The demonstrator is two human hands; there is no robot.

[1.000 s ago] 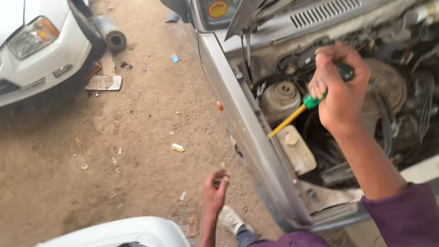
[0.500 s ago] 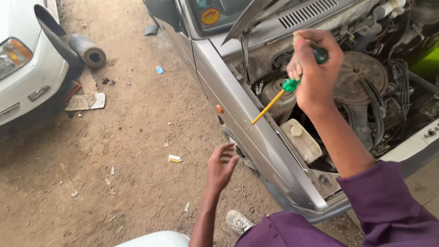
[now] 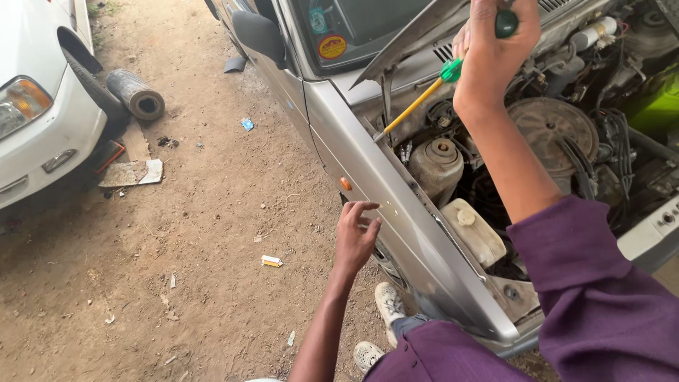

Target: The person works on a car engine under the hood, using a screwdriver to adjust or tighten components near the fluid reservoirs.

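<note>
My right hand is raised over the open engine bay and grips a screwdriver with a green handle and yellow shaft. The shaft slants down-left, its tip close to the silver fender's inner edge. My left hand hangs open beside the fender's outer face, fingers spread and curled, holding nothing. Below the screwdriver sit a grey strut-top dome and a whitish fluid reservoir. A round air-cleaner housing lies right of my forearm.
A white car's front corner stands at left, with a grey cylinder and a flat board on the dirt beside it. Small litter dots the ground. My white shoes stand next to the silver car.
The view has shifted so the car sits lower right. My right hand has risen with the screwdriver, and my left hand has lifted closer to the fender.
</note>
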